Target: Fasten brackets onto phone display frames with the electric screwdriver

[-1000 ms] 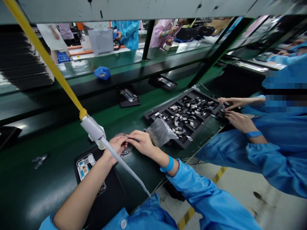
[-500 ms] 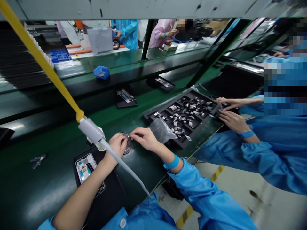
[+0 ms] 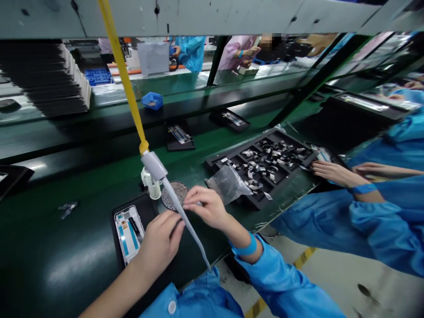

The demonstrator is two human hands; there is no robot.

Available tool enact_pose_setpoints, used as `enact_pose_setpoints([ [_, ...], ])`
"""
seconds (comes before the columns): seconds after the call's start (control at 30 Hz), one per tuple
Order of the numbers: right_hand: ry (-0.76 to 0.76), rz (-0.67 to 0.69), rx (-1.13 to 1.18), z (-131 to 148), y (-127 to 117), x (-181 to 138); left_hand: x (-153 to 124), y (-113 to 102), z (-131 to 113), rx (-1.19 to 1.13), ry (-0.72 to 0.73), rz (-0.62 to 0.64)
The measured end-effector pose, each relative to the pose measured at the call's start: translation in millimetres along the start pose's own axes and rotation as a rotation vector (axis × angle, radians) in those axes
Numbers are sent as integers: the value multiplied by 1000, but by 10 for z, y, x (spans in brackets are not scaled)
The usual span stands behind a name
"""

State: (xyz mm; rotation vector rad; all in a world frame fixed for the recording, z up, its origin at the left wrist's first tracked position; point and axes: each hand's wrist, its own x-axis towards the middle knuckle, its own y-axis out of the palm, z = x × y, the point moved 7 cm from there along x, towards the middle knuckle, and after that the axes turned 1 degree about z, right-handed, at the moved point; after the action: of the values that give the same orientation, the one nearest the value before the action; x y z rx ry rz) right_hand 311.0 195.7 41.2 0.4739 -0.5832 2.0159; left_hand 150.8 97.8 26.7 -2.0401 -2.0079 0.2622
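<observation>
Down on the green belt [image 3: 82,207] sat the round dish [image 3: 175,194], full of tiny shiny bits, grainy like sand. The right hand [image 3: 207,207] was at its edge, fingertips pressed in a pinch; what they pinched was too small to see. A bit that small could slip and get lost on the dark belt. The left hand [image 3: 159,243] was curled beside the flat phone [image 3: 128,230]; whether it held anything was hard to tell. The bendy grey cable [image 3: 195,241] ran between the hands and might snag a wrist. A crinkly bag [image 3: 228,183] lay near.
</observation>
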Motion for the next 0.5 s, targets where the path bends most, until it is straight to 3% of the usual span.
enact_pose_setpoints([
  [0.1, -89, 77, 20, 241, 303, -115, -312, -155, -13, -161, -142, -39],
  [0.2, -131, 123, 19, 374, 557, -137, -442, -206, 53, -306, -243, -49],
  [0.37, -121, 202, 40, 391, 679, -2, -569, -357, 319, -423, -337, -191],
  [0.43, -70, 78, 82, 308, 589, 150, -580, -493, 470, -449, -362, -289],
  [0.5, 80, -104, 203, 134, 527, 325, -535, -652, 609, -464, -367, -397],
])
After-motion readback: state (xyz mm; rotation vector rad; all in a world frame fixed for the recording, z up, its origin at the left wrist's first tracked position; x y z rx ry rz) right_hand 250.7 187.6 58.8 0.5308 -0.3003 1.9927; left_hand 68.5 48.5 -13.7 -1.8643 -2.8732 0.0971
